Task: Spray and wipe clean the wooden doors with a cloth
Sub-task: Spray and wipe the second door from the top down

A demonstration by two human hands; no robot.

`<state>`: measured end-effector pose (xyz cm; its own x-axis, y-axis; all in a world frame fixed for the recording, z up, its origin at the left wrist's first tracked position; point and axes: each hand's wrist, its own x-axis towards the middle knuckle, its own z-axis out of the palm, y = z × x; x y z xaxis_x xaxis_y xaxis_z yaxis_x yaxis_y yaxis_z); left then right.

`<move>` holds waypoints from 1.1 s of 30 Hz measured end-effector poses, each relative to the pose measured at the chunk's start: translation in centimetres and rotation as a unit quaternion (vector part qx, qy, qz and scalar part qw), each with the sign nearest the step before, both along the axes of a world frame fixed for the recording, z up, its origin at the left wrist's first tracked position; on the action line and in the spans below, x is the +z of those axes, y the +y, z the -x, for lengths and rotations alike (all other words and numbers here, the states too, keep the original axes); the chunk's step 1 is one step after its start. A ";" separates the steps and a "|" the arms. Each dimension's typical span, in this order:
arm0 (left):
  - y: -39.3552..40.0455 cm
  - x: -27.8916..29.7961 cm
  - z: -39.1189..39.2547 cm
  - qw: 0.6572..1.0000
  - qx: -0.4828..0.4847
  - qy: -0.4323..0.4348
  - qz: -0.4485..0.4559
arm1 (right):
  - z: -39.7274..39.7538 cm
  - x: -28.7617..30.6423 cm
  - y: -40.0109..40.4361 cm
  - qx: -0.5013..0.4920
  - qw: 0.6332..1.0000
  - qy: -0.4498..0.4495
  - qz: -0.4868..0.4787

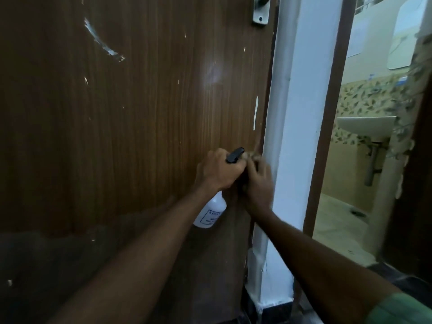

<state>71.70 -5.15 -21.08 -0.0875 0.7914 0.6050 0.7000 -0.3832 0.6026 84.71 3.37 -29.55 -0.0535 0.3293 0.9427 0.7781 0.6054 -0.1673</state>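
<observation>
The left hand (218, 169) is clamped round the neck of the spray bottle (210, 212), near the right edge of the door (128, 113). The bottle's black head (235, 155) points toward that edge. The right hand (257, 181) presses a cloth (253, 156), largely hidden, against the door edge beside the white frame (292, 136); its grip cannot be determined.
</observation>
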 end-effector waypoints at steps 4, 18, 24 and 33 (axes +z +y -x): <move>0.6 -1.3 -0.2 0.999 0.014 0.020 0.023 | 1.2 9.2 1.5 -0.018 0.991 0.128 -0.035; -0.9 -5.1 1.5 0.996 0.010 0.073 0.040 | 0.8 2.4 0.9 -0.023 0.998 0.050 -0.002; -0.9 -9.7 3.8 0.992 0.025 0.097 0.079 | -1.1 -10.0 -1.0 -0.047 0.975 -0.215 0.013; -1.7 -16.6 6.5 0.990 0.022 0.075 0.121 | 1.1 -4.7 -0.3 -0.052 0.996 -0.066 0.004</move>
<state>65.15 -6.88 -37.63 -0.0492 0.9125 0.4062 0.8013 -0.2067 0.5614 83.57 3.03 -34.28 -0.1414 0.3461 0.9275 0.8520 0.5197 -0.0640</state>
